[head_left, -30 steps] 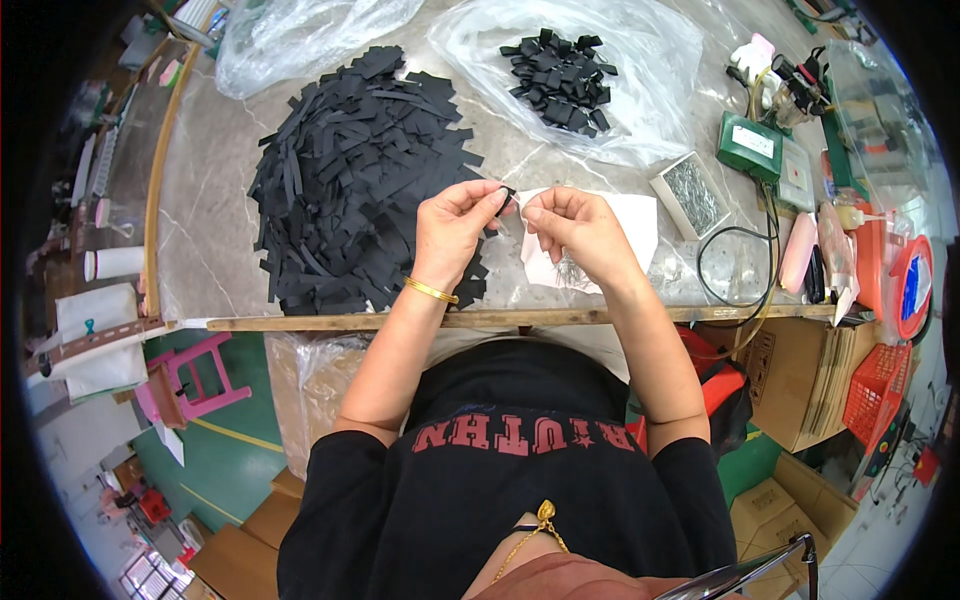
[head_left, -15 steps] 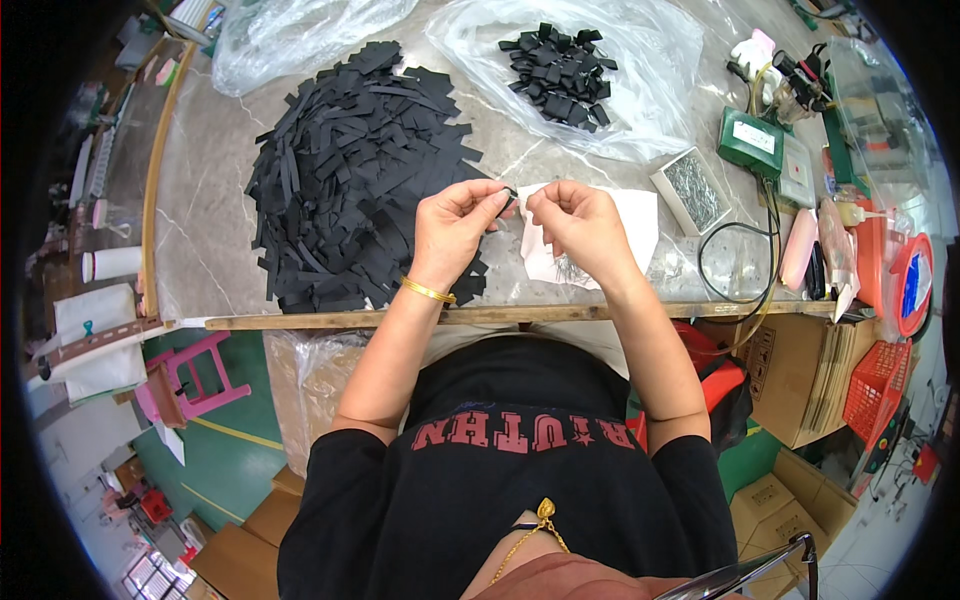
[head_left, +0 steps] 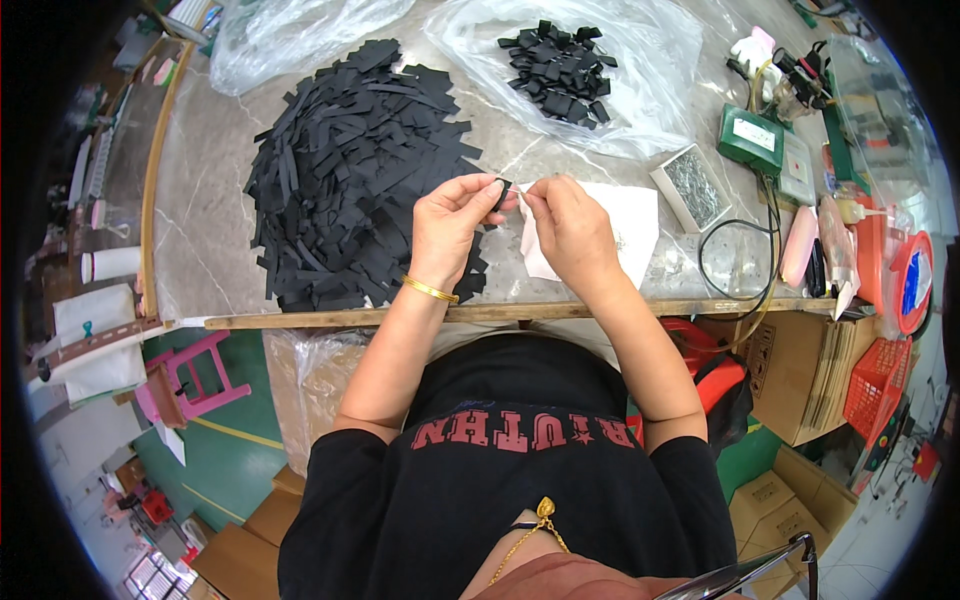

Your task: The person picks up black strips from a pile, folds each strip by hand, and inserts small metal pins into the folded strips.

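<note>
My left hand (head_left: 447,222) pinches a small folded black fabric strip (head_left: 502,195) between thumb and fingers, above the table near its front edge. Close beside it, my right hand (head_left: 572,225) is closed in a pinch, its fingertips pointing at the strip. A thin light sliver, which looks like a metal pin, shows between the two hands. Beneath my right hand lies a sheet of white paper (head_left: 640,215), partly hidden. To the left spreads a large heap of flat black strips (head_left: 350,180). Folded black pieces (head_left: 560,75) form a smaller pile beyond my hands.
Clear plastic sheeting (head_left: 660,50) lies under the smaller pile. An open box of thin silvery metal pieces (head_left: 697,188) stands right of the paper. Further right are a green box (head_left: 751,140), a looping black cable (head_left: 705,262) and a red basket (head_left: 876,388). A wooden strip (head_left: 330,320) edges the table.
My right hand has come up off the paper and turned, its fingertips now meeting the folded strip. My left hand has barely shifted and shows more of the strip.
</note>
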Demonstrator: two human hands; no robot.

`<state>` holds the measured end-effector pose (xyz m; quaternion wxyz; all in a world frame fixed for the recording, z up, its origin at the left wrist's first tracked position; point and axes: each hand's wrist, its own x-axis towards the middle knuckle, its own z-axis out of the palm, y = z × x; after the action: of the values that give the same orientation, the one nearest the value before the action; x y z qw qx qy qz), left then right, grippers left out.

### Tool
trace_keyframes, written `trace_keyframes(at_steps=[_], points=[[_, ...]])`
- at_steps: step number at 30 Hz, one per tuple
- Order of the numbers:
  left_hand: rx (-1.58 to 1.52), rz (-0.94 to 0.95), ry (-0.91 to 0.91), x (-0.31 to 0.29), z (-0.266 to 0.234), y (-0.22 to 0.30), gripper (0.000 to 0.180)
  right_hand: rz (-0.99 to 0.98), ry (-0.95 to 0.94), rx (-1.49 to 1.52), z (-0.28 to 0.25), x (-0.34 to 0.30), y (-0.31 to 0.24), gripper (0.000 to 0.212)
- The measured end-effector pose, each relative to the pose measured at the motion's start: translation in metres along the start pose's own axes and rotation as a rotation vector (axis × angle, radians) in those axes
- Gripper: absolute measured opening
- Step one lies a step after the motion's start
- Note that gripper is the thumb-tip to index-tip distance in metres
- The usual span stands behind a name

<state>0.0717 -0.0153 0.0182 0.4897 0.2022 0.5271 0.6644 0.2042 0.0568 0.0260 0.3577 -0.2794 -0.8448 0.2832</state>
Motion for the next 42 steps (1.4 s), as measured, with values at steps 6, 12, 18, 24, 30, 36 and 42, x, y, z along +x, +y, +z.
trace_keyframes(at_steps=[6, 12, 18, 24, 30, 36, 42], points=[[0.021, 0.019, 0.009, -0.002, 0.0, 0.0, 0.016, -0.03, -0.064, -0.052, 0.003, -0.004, 0.002, 0.01], [0.039, 0.013, 0.034, -0.001, 0.0, -0.001, 0.015, -0.081, -0.112, -0.043, 0.001, -0.005, 0.003, 0.01], [0.035, -0.019, 0.055, 0.001, -0.003, -0.001, 0.015, -0.234, -0.048, -0.231, 0.006, -0.008, 0.003, 0.018], [-0.005, -0.049, 0.012, 0.002, -0.008, -0.004, 0.015, -0.135, -0.045, -0.259, 0.005, -0.005, -0.002, 0.018], [-0.034, -0.082, -0.005, 0.002, -0.008, -0.003, 0.017, 0.203, -0.032, 0.112, 0.001, -0.003, -0.001, 0.009], [0.029, -0.072, -0.016, 0.0, -0.009, -0.004, 0.018, 0.42, -0.102, 0.36, 0.002, 0.0, -0.004, 0.006], [0.089, -0.01, -0.05, 0.001, -0.008, -0.002, 0.016, 0.592, -0.177, 0.544, 0.007, -0.002, 0.007, 0.01]])
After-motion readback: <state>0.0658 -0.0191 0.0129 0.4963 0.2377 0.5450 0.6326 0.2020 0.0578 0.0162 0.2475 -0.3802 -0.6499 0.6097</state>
